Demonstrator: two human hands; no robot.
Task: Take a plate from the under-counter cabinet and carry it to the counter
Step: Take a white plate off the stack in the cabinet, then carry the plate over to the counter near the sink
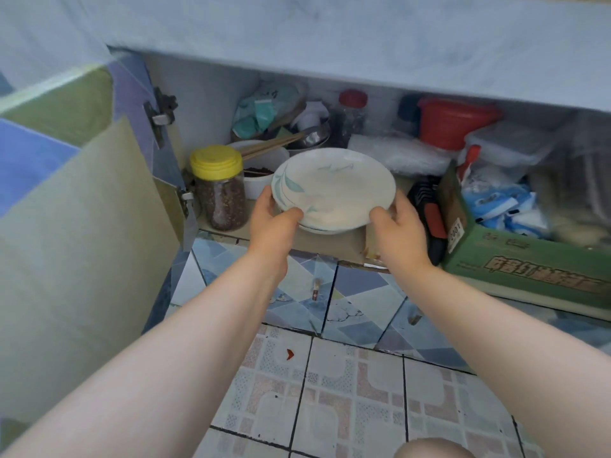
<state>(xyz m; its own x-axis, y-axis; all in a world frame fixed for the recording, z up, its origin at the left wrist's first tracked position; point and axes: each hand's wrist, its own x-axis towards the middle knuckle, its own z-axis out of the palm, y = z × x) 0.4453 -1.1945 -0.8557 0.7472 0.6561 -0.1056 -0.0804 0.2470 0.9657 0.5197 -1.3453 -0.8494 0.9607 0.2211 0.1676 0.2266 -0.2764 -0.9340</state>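
Note:
A white plate (334, 186) with a pale green leaf pattern is tilted up at the front of the open under-counter cabinet (211, 94). My left hand (272, 223) grips its left rim, thumb on top. On the right rim sits my right hand (398, 226), gripping the same way. Under the lifted plate the edge of another plate (322, 230) shows, resting on the cabinet shelf. The counter edge (330, 38) runs across the top of the view, above the cabinet.
A yellow-lidded jar (220, 186) stands left of the plate, and the open cabinet door (86, 246) swings out at the left. Behind are chopsticks (267, 147), a red-lidded jar (352, 117) and a red tub (453, 122). A green cardboard box (515, 256) sits at the right. Tiled floor lies below.

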